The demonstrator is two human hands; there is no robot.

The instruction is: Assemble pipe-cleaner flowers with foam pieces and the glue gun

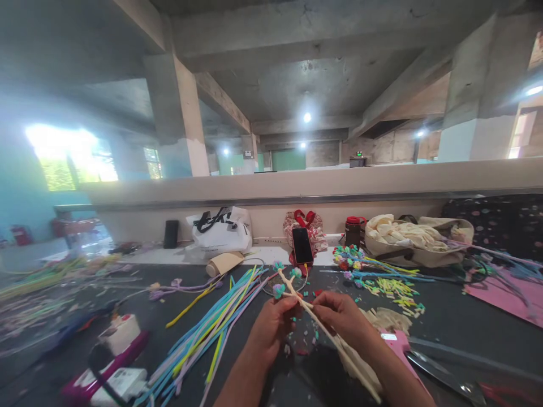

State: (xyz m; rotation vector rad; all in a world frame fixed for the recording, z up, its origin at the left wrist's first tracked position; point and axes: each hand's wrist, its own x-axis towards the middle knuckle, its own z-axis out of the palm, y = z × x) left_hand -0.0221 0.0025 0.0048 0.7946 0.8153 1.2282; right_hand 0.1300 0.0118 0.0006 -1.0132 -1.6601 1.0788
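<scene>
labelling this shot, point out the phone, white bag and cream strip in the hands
Phone [302, 246]: head view, dark screen
White bag [224, 237]: head view, front face
Cream strip [348, 358]: head view, lower length

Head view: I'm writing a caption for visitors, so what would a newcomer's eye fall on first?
Probably the fan of pastel pipe cleaners, blue, yellow and lilac, spread across the dark table beside the left hand. Next, at the centre, the cream sprig tipped with teal and purple clusters, between that hand and the right hand. Behind it, a dark-screened phone stands before a red-and-white patterned bag.
</scene>
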